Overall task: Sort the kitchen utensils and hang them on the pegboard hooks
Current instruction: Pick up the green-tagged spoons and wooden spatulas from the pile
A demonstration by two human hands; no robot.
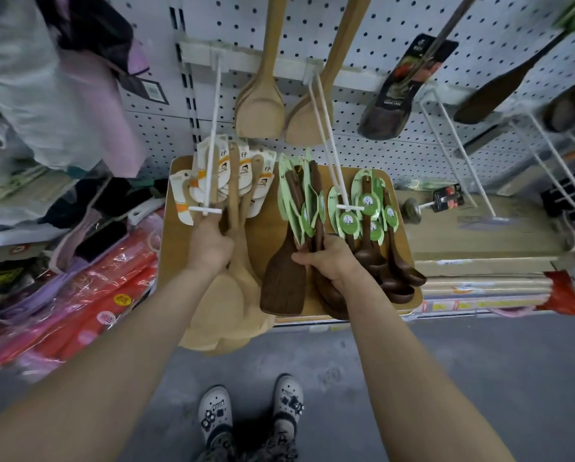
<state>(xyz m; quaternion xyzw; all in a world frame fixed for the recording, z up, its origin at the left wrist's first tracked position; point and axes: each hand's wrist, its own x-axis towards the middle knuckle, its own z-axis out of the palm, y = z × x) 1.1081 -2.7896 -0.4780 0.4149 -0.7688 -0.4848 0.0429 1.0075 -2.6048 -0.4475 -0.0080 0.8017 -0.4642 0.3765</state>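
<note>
My left hand (209, 243) grips the handles of a bundle of light wooden spatulas (227, 305) with white and orange tags, held just under the tip of a long white hook (212, 145). Beside it, my right hand (329, 258) grips a bunch of dark wooden spatulas (282, 281) with green tags, near the tip of a second white hook (329, 145). Dark wooden ladles (393, 271) with green tags hang or lie just right of that hand. The white pegboard (346, 35) fills the wall behind.
Two pale spatulas (262, 105) and dark utensils (499, 91) hang higher on the board. More bare white hooks (459, 155) jut out at right. A wooden board (403, 201) and stacked boxes lie below; red and pink packets (89, 295) pile at left. My shoes (249, 411) stand on grey floor.
</note>
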